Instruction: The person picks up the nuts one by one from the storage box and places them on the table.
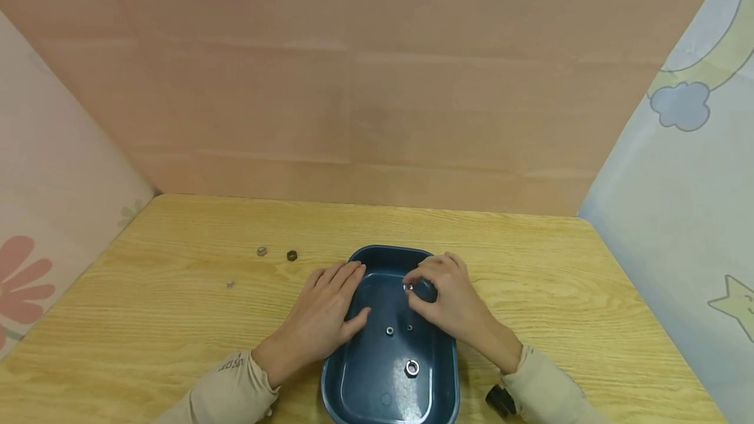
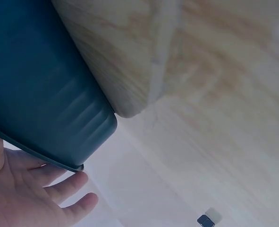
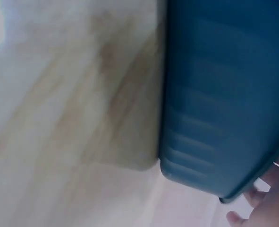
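Observation:
A dark blue plastic tray [image 1: 385, 404] stands lengthwise at the table's front, with a large hex nut [image 1: 412, 368] and two smaller nuts, one silver [image 1: 390, 331] and one tiny [image 1: 410, 328], on its floor. Across its left rim rests my left hand [image 1: 321, 316], fingers extended and thumb over the inside; the left wrist view shows these fingers [image 2: 68, 187] by the rim. Over the right side of the tray, my right hand [image 1: 444, 296] pinches a small silver nut [image 1: 408, 287] between thumb and forefinger. The right wrist view hides that nut behind the tray wall [image 3: 215, 118].
On the wooden table [image 1: 177, 332], left of the tray, lie a silver nut [image 1: 262, 251], a dark nut [image 1: 292, 256] and a smaller pale nut [image 1: 230, 284]. A black object [image 1: 501, 401] sits by the right sleeve. Paper-like sheets bound the back and sides.

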The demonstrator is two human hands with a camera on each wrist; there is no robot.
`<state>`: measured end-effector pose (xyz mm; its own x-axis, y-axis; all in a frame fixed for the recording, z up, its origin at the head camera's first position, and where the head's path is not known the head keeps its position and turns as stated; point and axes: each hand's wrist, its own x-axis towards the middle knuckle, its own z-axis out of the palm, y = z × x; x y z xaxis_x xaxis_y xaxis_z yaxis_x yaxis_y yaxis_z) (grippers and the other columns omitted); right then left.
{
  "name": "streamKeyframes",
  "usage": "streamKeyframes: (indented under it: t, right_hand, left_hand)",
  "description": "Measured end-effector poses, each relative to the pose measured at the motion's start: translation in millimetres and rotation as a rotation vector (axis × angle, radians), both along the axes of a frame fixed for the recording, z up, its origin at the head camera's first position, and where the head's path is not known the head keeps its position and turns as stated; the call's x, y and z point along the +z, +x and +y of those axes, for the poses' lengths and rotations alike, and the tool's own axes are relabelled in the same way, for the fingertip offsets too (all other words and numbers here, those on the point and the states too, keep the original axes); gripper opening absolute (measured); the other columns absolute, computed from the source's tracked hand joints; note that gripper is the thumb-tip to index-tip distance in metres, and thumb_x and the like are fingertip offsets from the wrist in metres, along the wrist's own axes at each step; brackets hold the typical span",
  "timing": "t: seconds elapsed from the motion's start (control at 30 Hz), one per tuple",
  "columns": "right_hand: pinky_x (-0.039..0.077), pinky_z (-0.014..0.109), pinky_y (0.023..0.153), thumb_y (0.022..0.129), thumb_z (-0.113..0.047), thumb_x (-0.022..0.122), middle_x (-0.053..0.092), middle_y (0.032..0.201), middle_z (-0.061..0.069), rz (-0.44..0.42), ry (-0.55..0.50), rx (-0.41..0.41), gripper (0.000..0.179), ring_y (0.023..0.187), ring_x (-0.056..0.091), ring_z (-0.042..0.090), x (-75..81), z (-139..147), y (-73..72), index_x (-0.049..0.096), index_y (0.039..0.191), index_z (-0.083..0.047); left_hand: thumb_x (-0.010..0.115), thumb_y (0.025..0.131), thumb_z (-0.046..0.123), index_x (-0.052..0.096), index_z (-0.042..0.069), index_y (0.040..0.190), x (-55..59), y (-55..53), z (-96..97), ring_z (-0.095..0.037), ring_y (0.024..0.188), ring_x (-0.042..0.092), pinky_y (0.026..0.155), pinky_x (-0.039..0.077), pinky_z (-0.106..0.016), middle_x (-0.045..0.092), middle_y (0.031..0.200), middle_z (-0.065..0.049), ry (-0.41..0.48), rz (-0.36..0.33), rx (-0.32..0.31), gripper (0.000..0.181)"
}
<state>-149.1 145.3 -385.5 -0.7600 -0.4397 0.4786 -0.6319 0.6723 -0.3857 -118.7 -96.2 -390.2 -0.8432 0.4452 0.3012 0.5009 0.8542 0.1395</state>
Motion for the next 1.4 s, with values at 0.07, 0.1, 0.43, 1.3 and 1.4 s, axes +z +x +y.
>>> streamKeyframes:
  t: [0.07, 0.1, 0.43, 1.3, 1.4]
  right_hand:
    - [0.036, 0.059, 0.102, 0.076, -0.012, 0.08, 0.072, 0.086, -0.005, 0.036, -0.015, 0.006, 0.015, 0.097, 0.061, 0.02, 3.2, 4.1, -0.3, 0.075, 0.089, -0.015]
    - [0.037, 0.057, 0.101, 0.076, -0.011, 0.08, 0.072, 0.086, -0.005, 0.051, -0.024, 0.01, 0.015, 0.097, 0.061, 0.02, 4.9, 6.6, -0.6, 0.075, 0.089, -0.015]
    - [0.048, 0.051, 0.09, 0.075, -0.002, 0.08, 0.072, 0.088, -0.006, 0.106, -0.044, -0.037, 0.02, 0.096, 0.064, 0.023, 14.2, 42.2, -4.3, 0.074, 0.089, -0.014]
    - [0.051, 0.059, 0.091, 0.087, -0.009, 0.075, 0.075, 0.1, 0.007, -0.148, 0.131, -0.189, 0.014, 0.102, 0.066, 0.039, 2.5, 105.6, -3.2, 0.075, 0.1, -0.005]
    - [0.053, 0.056, 0.086, 0.088, -0.012, 0.073, 0.075, 0.103, 0.009, -0.195, 0.175, -0.216, 0.016, 0.103, 0.065, 0.039, 1.4, 112.5, -5.2, 0.075, 0.103, -0.005]
  left_hand:
    - [0.064, 0.093, 0.043, 0.05, 0.005, 0.144, -0.2, 0.1, -0.3, -0.032, 0.137, 0.048, 0.111, 0.04, -0.052, 0.054, 0.145, -0.011, 0.001, 0.004, -0.006, 0.064]
    - [0.064, 0.093, 0.042, 0.05, 0.005, 0.144, -0.5, 0.0, -0.4, -0.032, 0.138, 0.047, 0.111, 0.039, -0.052, 0.053, 0.145, -0.011, 0.0, 0.005, -0.008, 0.065]
    - [0.067, 0.092, 0.037, 0.051, 0.004, 0.143, -1.2, -0.4, 0.3, -0.031, 0.142, 0.043, 0.114, 0.038, -0.052, 0.052, 0.148, -0.012, 0.03, -0.014, -0.038, 0.063]
    - [0.069, 0.092, 0.032, 0.053, 0.002, 0.14, -1.2, -2.7, 5.8, -0.033, 0.142, 0.043, 0.114, 0.038, -0.052, 0.054, 0.145, -0.013, 0.064, -0.028, -0.068, 0.059]
    - [0.07, 0.092, 0.031, 0.053, 0.002, 0.14, -1.2, -3.0, 6.1, -0.033, 0.142, 0.043, 0.114, 0.038, -0.052, 0.054, 0.145, -0.013, 0.066, -0.027, -0.066, 0.059]
